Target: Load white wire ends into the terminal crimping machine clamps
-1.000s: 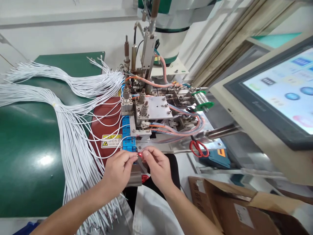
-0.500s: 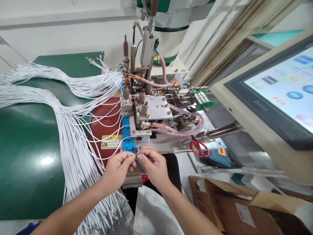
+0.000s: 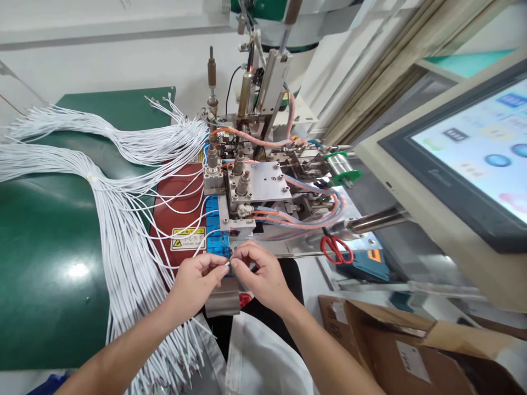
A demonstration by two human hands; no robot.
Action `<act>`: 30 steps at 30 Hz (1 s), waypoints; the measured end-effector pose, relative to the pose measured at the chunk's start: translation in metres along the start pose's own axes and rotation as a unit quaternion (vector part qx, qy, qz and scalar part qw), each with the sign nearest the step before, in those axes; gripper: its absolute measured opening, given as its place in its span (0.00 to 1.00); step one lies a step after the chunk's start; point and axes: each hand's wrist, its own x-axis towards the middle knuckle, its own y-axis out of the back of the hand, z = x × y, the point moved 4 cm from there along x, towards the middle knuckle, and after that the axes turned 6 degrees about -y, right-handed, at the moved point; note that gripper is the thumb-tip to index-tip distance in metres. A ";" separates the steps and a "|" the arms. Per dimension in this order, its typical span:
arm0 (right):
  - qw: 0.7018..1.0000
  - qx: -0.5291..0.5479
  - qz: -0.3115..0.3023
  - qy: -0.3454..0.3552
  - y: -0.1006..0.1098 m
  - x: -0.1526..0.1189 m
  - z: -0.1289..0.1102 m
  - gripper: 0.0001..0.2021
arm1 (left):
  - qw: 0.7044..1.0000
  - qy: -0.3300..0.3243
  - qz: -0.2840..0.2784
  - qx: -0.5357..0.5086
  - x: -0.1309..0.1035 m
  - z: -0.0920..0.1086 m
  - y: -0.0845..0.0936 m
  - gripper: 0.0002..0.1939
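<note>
My left hand (image 3: 193, 285) is closed in a pinch on a white cable (image 3: 226, 264), whose short tip shows between the fingertips. Against that tip, my right hand (image 3: 263, 280) pinches the cable's end with thumb and forefinger; the fine wires there are too small to make out. Both hands are just in front of a row of blue clamp blocks (image 3: 217, 243) at the machine's left edge. Several white cables run into these blocks from a big tied bundle (image 3: 119, 247) left of my hands. A second bundle (image 3: 144, 142) lies behind it.
The machine (image 3: 263, 181) with metal plates and orange hoses stands ahead. Red-handled scissors (image 3: 336, 249) and a solder-like wire spool (image 3: 341, 167) are on its right. A touchscreen (image 3: 473, 142) juts in at right above a cardboard box (image 3: 395, 351). A green mat (image 3: 49, 263) covers the left.
The machine's upright tool head has shifted right and leans. My fingertips have moved slightly, and a white cable tip now shows between them. The bundles have stayed put.
</note>
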 end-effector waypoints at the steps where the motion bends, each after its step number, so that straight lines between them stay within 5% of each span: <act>1: 1.000 -0.004 0.007 0.001 0.000 0.000 0.000 0.06 | 1.000 -0.001 0.008 0.003 0.000 0.000 0.001 0.09; 12: 0.987 0.146 0.041 -0.047 -0.013 -0.003 0.013 0.05 | 0.996 0.016 -0.029 -0.087 0.003 -0.001 -0.001 0.13; 23: 1.000 -0.028 0.004 0.007 0.000 0.003 -0.004 0.06 | 0.999 0.006 -0.033 0.025 0.001 -0.002 0.002 0.12; 30: 0.985 0.103 0.098 -0.094 -0.016 -0.006 0.010 0.08 | 0.999 -0.007 0.010 -0.040 0.000 -0.005 -0.004 0.12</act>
